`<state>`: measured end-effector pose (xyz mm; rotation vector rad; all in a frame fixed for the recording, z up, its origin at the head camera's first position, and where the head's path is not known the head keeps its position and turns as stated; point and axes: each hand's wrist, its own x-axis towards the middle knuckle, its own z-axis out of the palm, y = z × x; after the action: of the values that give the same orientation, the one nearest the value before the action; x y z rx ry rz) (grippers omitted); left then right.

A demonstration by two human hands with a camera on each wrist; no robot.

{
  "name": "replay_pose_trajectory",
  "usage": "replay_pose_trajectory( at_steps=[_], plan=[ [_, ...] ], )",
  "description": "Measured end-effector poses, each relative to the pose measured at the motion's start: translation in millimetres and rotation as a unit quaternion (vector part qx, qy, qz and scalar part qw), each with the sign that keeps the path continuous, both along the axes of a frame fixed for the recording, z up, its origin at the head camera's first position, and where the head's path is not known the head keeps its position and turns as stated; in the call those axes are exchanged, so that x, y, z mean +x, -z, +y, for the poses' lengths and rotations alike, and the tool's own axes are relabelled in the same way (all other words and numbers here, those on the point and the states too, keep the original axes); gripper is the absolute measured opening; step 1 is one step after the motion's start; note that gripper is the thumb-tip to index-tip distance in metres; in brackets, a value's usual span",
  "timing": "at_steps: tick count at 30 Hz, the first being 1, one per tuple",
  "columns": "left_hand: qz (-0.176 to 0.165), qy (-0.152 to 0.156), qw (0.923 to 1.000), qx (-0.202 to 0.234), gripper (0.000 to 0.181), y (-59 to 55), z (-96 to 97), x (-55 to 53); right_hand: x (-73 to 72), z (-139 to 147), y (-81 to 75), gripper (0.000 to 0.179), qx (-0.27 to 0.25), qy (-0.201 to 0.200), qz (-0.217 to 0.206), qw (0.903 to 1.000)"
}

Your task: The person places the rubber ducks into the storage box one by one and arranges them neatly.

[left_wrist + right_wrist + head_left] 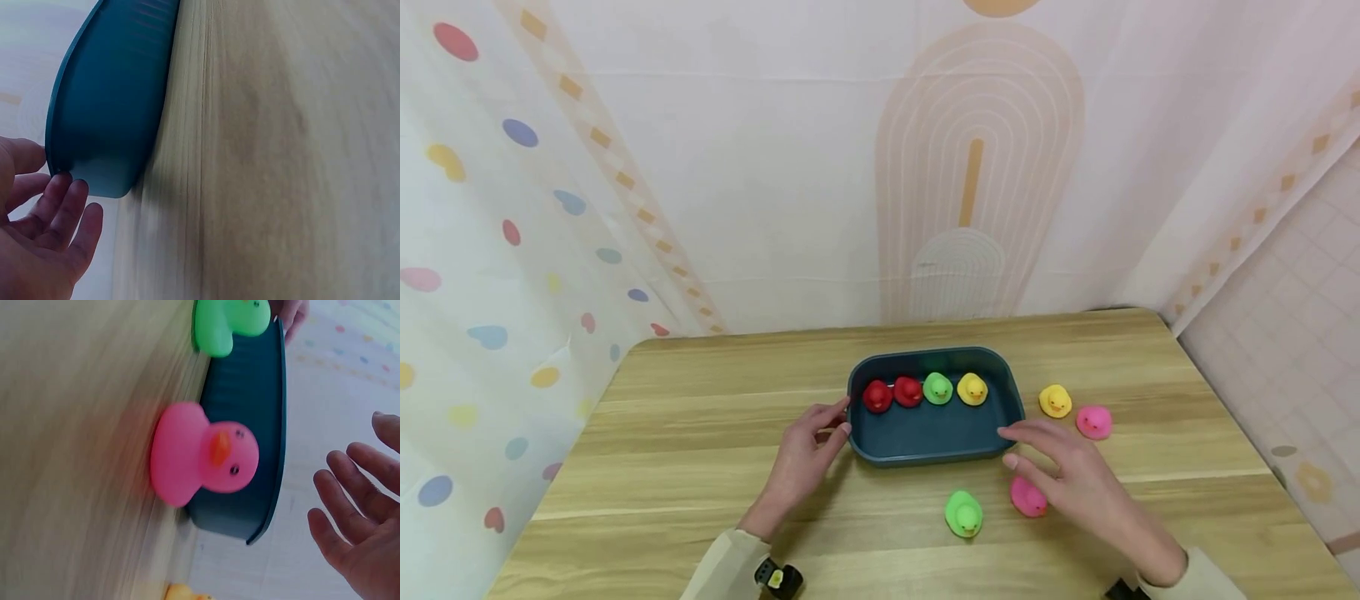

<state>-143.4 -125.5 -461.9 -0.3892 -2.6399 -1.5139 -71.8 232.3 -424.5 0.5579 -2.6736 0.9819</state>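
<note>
A dark teal tray (925, 457) holds a row of rubber ducks: two red ducks (877, 397), a green duck (937, 388) and a yellow duck (972, 389). At its left end my left hand (805, 454) holds the rim, thumb and fingertips on the edge; the left wrist view shows the fingers (67, 209) there. My right hand (1071, 475) hovers by the tray's front right corner, fingers spread and nothing between them. Partly under it in the head view sits a pink duck (1027, 497), which the right wrist view shows whole and apart from the fingers.
Outside the tray, another green duck (963, 514) sits in front of it. Right of the tray are a second yellow duck (1056, 401) and another pink duck (1094, 422). All stand on a wooden table (700, 400), with a patterned curtain (775, 167) behind it.
</note>
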Motion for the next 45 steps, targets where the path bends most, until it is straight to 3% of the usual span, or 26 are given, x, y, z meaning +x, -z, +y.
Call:
replay_pose_trajectory(
  at_steps=[7,17,24,27,38,45],
  plan=[
    [0.006,-0.001,1.0,0.002,0.039,0.7,-0.5,-0.4,9.1,-11,0.1,0.029,-0.006,-0.055,0.024,0.9982],
    [-0.004,-0.003,1.0,0.008,0.04,1.8,0.4,-0.4,10.5,-20,17.2,0.028,-0.016,-0.15,0.021,0.9884],
    [-0.004,-0.003,0.9999,0.009,0.04,1.7,0.5,-0.2,9.9,-23,21.0,0.041,0.001,-0.173,-0.107,0.979],
    [-0.003,-0.003,0.9999,0.011,0.04,1.7,0.4,-0.2,8.2,-25,22.1,0.047,0.016,-0.181,-0.136,0.9739],
    [-0.01,-0.006,0.9998,0.017,0.039,0.6,2.4,1.2,1.6,-27,25.9,0.031,0.046,-0.204,-0.173,0.9625],
    [-0.012,-0.009,0.9998,0.013,0.038,0.1,2.1,2.0,1.7,-29,25.4,0.026,0.061,-0.205,-0.164,0.9631]
  ],
)
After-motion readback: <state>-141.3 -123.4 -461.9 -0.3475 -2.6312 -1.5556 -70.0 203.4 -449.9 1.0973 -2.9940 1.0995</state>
